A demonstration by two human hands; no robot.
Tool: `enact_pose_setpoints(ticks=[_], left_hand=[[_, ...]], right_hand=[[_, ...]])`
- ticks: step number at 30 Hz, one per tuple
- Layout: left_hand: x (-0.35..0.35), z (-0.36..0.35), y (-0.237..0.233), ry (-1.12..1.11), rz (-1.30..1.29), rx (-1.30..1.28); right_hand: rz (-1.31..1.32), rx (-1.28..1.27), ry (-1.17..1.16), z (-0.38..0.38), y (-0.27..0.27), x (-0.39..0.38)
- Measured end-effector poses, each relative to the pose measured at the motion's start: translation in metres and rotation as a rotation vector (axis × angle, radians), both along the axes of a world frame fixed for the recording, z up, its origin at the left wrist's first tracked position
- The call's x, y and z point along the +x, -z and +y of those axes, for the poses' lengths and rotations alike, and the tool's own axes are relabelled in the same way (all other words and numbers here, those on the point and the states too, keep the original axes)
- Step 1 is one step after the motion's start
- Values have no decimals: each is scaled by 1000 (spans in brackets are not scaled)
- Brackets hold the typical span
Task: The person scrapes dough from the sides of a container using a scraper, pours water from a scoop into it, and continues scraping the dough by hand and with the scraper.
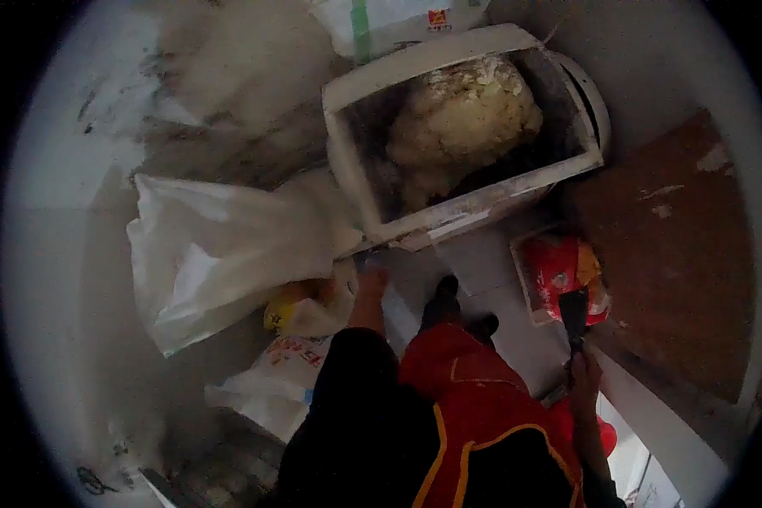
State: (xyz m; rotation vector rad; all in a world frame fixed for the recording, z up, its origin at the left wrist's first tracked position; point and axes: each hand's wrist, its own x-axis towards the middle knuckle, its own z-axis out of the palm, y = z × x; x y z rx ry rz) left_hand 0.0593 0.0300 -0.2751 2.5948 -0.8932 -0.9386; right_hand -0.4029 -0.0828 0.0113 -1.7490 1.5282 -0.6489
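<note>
A large lump of dough (466,118) with dry flour on top sits in the white-rimmed dough mixer (449,227) ahead of me. My right hand (584,372), low on the right, is closed around the handle of a scraper (574,311) with a dark, flat blade. The blade points away from me, in front of a red and yellow package in my view. Below the mixer's near left corner is my left hand (372,278), beside a white sack. Its fingers are too dim and blurred to make out.
An upright white sack (229,254) stands left of the mixer, with a yellow bag (286,311) and a printed sack (279,372) nearer me. The red package (550,261) lies in a tray beside a brown board (669,254). Another white sack (398,21) stands behind.
</note>
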Motion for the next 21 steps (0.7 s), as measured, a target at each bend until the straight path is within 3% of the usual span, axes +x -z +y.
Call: enact_pose_setpoints(ticks=[2,6,8,10,13,16,19,21], left_hand=[[11,-16,10,-54,22,53],[24,-40,34,-92,72,108],[27,-47,42,-94,93,127],[30,-51,43,-98,105,149],[35,-47,49,-97,117,186],[40,-46,49,-87,127,195],[43,-47,44,-78,139,197],[43,-49,42,-78,137,199]], right_hand=[[206,-160,-138,7,13,7],[290,321,16,19,39,-8],[192,497,192,20,44,-1],[-21,644,420,-2,-7,59],[16,568,423,-3,-10,74],[-106,548,442,1,-17,85],[-30,374,373,4,-2,81],[-172,482,436,6,9,80]])
